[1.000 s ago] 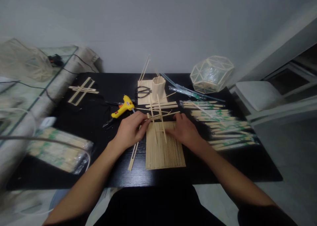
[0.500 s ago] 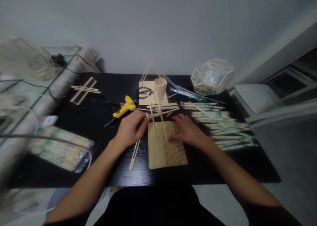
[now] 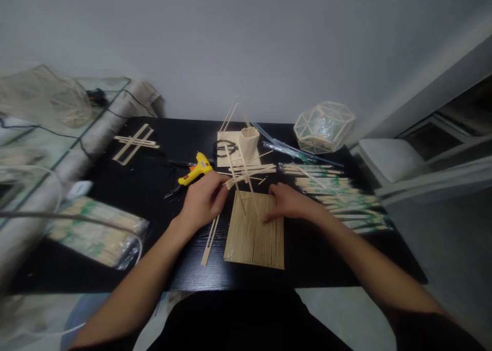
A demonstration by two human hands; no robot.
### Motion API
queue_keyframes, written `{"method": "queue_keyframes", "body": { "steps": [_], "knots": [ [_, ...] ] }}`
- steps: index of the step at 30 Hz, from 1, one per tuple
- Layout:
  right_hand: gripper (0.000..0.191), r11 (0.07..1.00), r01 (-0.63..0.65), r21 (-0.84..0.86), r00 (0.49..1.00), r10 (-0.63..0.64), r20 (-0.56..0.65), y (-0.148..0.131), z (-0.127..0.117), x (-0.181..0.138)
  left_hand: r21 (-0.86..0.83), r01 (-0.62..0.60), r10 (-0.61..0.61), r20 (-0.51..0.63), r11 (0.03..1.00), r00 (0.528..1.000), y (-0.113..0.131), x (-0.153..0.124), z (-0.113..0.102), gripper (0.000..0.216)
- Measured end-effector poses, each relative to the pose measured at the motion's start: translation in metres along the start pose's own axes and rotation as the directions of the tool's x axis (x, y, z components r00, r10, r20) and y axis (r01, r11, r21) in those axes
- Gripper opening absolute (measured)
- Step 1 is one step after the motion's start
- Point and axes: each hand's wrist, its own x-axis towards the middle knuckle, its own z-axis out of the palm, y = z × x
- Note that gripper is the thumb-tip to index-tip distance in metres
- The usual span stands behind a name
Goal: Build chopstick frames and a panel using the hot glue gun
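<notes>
My left hand (image 3: 205,197) is closed on one end of a crossed frame of thin wooden sticks (image 3: 249,179). Two of the frame's long sticks slant down over a flat panel of sticks laid side by side (image 3: 253,243). My right hand (image 3: 292,202) grips that panel at its upper right corner, thumb on the top face and fingers by the far edge. Just beyond my left hand lies a yellow glue gun (image 3: 196,169). A few loose sticks (image 3: 210,241) rest on the table below my left wrist.
At the back stand a stick cup on a wooden base (image 3: 249,141) and black-handled scissors (image 3: 225,148). Bundled chopsticks (image 3: 346,197) lie right, a wrapped pack (image 3: 100,230) left. A faceted stick frame (image 3: 325,127) sits back right; another crossed frame (image 3: 135,143) lies back left.
The panel has turned slightly clockwise, its near edge swinging left, with my right hand at its corner. The crossed frame in my left hand has tilted a little.
</notes>
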Motion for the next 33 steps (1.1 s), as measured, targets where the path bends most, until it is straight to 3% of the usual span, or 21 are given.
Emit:
{"method": "queue_keyframes", "body": {
  "steps": [5, 9, 12, 15, 17, 19, 26, 29, 33],
  "knots": [
    [0.029, 0.974, 0.066, 0.216, 0.998, -0.062, -0.025, 0.005, -0.037, -0.028, 0.004, 0.037, -0.036, -0.168, 0.999, 0.985, 0.001, 0.002, -0.002, 0.011],
    [0.028, 0.919, 0.24, 0.314, 0.967, -0.198, -0.16, 0.009, -0.07, -0.066, -0.071, 0.113, -0.13, -0.321, 0.991, 0.938, 0.0, 0.003, -0.003, 0.011],
    [0.028, 0.876, 0.305, 0.374, 0.929, -0.188, -0.318, 0.013, -0.077, -0.089, -0.086, 0.139, -0.161, -0.36, 0.987, 0.919, -0.002, 0.002, -0.003, 0.013],
    [0.021, 0.833, 0.399, 0.382, 0.887, -0.245, -0.392, 0.018, -0.068, -0.1, -0.075, 0.134, -0.152, -0.348, 0.988, 0.925, -0.003, 0.001, -0.004, 0.015],
    [0.027, 0.822, 0.457, 0.341, 0.845, -0.281, -0.455, 0.023, -0.057, -0.102, -0.078, 0.133, -0.151, -0.332, 0.988, 0.931, -0.004, 0.0, -0.004, 0.017],
    [0.026, 0.828, 0.466, 0.313, 0.835, -0.293, -0.466, 0.027, -0.044, -0.101, -0.078, 0.142, -0.16, -0.322, 0.987, 0.933, -0.004, 0.0, -0.004, 0.017],
    [0.024, 0.83, 0.361, 0.425, 0.907, -0.209, -0.365, 0.047, -0.017, -0.087, -0.075, 0.143, -0.16, -0.308, 0.987, 0.938, -0.003, 0.0, -0.002, 0.019],
    [0.019, 0.8, 0.312, 0.513, 0.932, -0.151, -0.33, 0.058, -0.011, -0.078, -0.058, 0.136, -0.147, -0.299, 0.989, 0.943, -0.003, 0.0, -0.002, 0.017],
    [0.021, 0.696, 0.19, 0.692, 0.958, 0.022, -0.285, 0.066, 0.0, -0.064, -0.043, 0.106, -0.114, -0.295, 0.993, 0.949, -0.001, 0.001, -0.002, 0.013]
  ]
}}
